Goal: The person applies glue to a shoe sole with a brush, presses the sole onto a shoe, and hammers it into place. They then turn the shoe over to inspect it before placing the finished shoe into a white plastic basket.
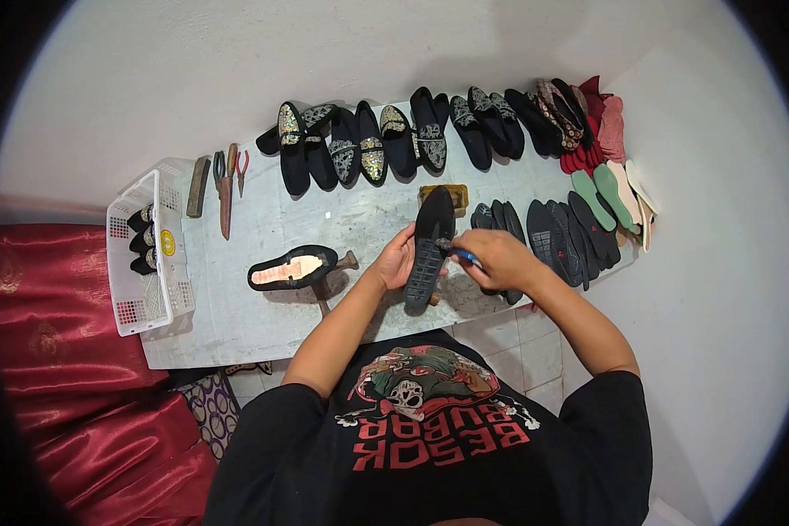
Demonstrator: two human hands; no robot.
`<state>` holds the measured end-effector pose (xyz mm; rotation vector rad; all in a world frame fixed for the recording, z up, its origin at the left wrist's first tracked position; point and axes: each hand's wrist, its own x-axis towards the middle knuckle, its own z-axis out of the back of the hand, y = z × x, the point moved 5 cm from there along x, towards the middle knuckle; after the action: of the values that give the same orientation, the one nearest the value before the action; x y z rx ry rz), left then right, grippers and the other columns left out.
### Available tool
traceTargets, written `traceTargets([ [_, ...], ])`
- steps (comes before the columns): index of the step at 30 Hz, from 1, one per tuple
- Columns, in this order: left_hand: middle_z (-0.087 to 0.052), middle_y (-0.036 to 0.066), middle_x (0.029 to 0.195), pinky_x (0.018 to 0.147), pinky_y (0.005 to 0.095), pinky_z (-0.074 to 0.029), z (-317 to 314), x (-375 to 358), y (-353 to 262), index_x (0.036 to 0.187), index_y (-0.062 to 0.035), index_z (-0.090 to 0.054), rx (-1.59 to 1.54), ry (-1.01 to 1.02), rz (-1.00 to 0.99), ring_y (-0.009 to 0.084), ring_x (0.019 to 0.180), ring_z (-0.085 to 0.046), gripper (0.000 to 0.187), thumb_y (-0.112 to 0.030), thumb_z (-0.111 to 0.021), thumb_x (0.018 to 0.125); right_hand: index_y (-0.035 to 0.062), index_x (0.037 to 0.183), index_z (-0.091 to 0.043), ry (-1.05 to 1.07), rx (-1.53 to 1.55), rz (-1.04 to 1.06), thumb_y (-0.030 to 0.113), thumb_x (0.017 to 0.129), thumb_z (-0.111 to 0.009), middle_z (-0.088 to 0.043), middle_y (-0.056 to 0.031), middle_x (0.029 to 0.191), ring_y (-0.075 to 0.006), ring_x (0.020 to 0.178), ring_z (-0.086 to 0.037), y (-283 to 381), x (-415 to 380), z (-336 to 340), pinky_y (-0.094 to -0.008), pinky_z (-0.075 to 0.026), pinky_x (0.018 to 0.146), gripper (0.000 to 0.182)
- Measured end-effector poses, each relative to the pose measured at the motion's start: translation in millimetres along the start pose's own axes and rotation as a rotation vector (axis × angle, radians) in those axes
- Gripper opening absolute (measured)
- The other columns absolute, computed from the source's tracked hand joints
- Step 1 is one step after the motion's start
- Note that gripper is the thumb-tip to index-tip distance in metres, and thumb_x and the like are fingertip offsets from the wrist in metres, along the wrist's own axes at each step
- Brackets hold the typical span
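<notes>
My left hand (396,260) is closed around the middle of a black shoe sole (423,272), which stands lengthwise over the table with its ridged part toward me. In my right hand (502,259) is a small blue-handled brush (466,256), its tip touching or very near the sole's right edge. Just behind the sole lies a yellowish-brown container (455,200), partly covered by it. To the left, a black shoe (273,273) rests bottom up with a pale underside, beside a hammer (346,260).
Along the back runs a row of black embroidered shoes (373,158). More black soles (548,237) and green insoles (593,197) lie right. Pliers (241,167), a sheathed knife (225,206) and a sharpening block (198,188) are left, near a white basket (159,237) holding shoes.
</notes>
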<state>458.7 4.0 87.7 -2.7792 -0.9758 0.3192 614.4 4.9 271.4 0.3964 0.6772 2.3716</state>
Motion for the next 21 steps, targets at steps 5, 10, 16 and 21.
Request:
traceTargets([
  [5, -0.061, 0.019, 0.139, 0.099, 0.0586, -0.057, -11.7, 3.2, 7.4, 0.152, -0.0053, -0.043, 0.024, -0.013, 0.001, 0.0368, 0.127, -0.062, 0.065, -0.053, -0.028, 0.11, 0.0023, 0.11, -0.062, -0.137, -0.067, -0.057, 0.017, 0.094, -0.068, -0.069, -0.0177, 0.097, -0.0385, 0.087, -0.069, -19.2, 14.1, 24.0, -0.0457, -0.055, 0.075, 0.023],
  [10, -0.059, 0.019, 0.142, 0.1, 0.0588, -0.056, -20.5, 0.9, 9.3, 0.153, -0.0057, -0.043, 0.015, -0.015, -0.001, 0.0364, 0.127, -0.062, 0.065, -0.053, -0.028, 0.11, 0.0007, 0.113, -0.062, -0.264, -0.13, 0.017, 0.013, 0.092, -0.07, -0.066, -0.0171, 0.093, -0.0378, 0.084, -0.067, -21.6, 19.5, 32.8, -0.0452, -0.054, 0.073, 0.025],
  [16, -0.058, 0.018, 0.144, 0.1, 0.0602, -0.056, -20.0, 5.8, -4.7, 0.154, -0.005, -0.042, -0.021, 0.026, -0.051, 0.0328, 0.126, -0.064, 0.066, -0.052, -0.027, 0.11, 0.0009, 0.116, -0.062, -0.045, -0.07, 0.107, 0.009, 0.085, -0.072, -0.065, -0.018, 0.09, -0.0372, 0.083, -0.066, 8.8, -3.1, -2.3, -0.0445, -0.054, 0.076, 0.034],
  [21, -0.059, 0.018, 0.143, 0.105, 0.0619, -0.052, -20.5, 5.9, -0.5, 0.151, -0.0041, -0.044, -0.025, 0.027, -0.031, 0.0347, 0.126, -0.063, 0.063, -0.049, -0.028, 0.11, -0.0001, 0.111, -0.063, -0.161, -0.002, 0.024, 0.011, 0.088, -0.07, -0.066, -0.017, 0.089, -0.0371, 0.08, -0.066, 5.6, -0.6, 7.4, -0.045, -0.053, 0.071, 0.026],
])
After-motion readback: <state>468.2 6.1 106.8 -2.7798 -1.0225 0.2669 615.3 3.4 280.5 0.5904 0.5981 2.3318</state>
